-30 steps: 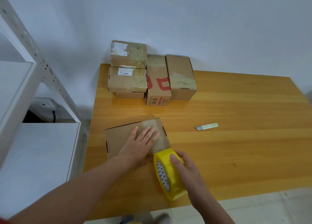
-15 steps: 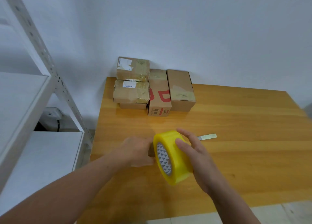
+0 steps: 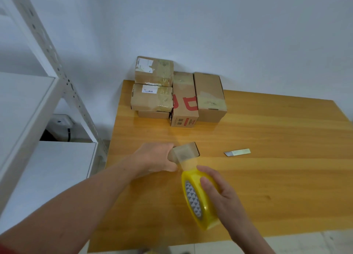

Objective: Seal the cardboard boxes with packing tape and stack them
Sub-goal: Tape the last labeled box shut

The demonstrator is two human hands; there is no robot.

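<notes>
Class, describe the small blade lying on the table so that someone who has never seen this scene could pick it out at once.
Start at the wooden table. Near its middle, to the right of the box being taped and nearer than the stacked boxes, lies the blade. It alone is flat, thin, silvery metal with one slanted end, touching nothing.

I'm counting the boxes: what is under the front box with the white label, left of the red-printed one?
Another cardboard box lies under the labelled box; only its front face shows. The rest of it, and anything behind, is covered.
</notes>
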